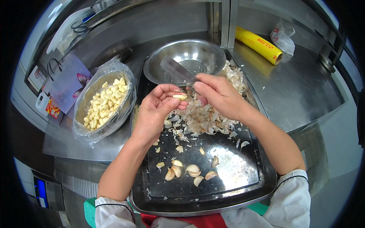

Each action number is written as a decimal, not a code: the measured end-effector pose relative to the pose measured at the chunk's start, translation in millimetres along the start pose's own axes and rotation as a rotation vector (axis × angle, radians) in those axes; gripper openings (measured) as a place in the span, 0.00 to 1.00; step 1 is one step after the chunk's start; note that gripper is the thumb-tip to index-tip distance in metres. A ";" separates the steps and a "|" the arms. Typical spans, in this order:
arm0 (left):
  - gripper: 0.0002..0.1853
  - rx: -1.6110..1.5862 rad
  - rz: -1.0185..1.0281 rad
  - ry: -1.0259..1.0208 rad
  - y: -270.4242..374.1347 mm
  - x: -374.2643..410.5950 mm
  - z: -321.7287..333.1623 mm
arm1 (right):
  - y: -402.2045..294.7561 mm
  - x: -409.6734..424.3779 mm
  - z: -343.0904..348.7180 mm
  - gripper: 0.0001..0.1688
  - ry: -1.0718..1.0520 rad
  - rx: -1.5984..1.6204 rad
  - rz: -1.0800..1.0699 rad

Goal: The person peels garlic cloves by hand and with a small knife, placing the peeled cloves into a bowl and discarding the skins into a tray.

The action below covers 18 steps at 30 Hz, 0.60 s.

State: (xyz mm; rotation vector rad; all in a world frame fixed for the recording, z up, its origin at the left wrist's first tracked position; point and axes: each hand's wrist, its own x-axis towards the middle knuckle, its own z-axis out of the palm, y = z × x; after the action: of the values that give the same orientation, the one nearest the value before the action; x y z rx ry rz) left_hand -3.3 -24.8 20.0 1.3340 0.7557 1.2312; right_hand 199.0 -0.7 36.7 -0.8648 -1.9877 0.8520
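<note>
Between the fingers and thumb of my left hand (pixel 156 108) is a pale garlic clove (pixel 180 97). My right hand (pixel 218 92) grips a knife with a broad, blunt-ended blade (pixel 178 68); the handle is mostly hidden by the fingers. The blade points up and left, above the rim of a steel bowl (pixel 154 58). Both hands are over a dark metal tray (pixel 176 191). A heap of papery garlic skins (pixel 211 119) lies on it beneath my right hand. Nearer to me are several unpeeled or partly peeled garlic cloves (pixel 194 170).
Left of the tray, a plastic-lined bowl (pixel 125 111) holds many peeled garlic cloves (pixel 104 107). Behind it stand a lilac paper bag (pixel 67 79) and a dark pan (pixel 111 52). On the steel counter (pixel 296 94) at right lie a yellow roll (pixel 258 45) and a white plastic bag (pixel 283 38).
</note>
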 end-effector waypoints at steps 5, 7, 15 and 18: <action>0.09 0.110 0.007 -0.032 -2.9 0.0 -4.2 | -1.8 -2.9 7.8 0.10 0.016 -0.102 -0.051; 0.09 0.122 0.013 -0.038 -3.9 -1.0 -3.1 | 2.5 -1.8 8.5 0.09 0.041 -0.110 -0.082; 0.10 0.086 0.001 -0.051 -4.6 -1.1 -3.1 | 5.6 -1.7 8.6 0.10 0.030 -0.089 -0.051; 0.13 0.077 0.025 -0.047 -6.9 0.1 -3.6 | 7.9 -1.5 8.5 0.10 0.029 -0.041 0.005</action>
State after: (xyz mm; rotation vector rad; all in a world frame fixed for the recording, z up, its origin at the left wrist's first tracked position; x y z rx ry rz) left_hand -5.2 -22.4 12.9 1.4342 0.7623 1.1962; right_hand 194.6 0.1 25.9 -0.9012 -1.9844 0.7993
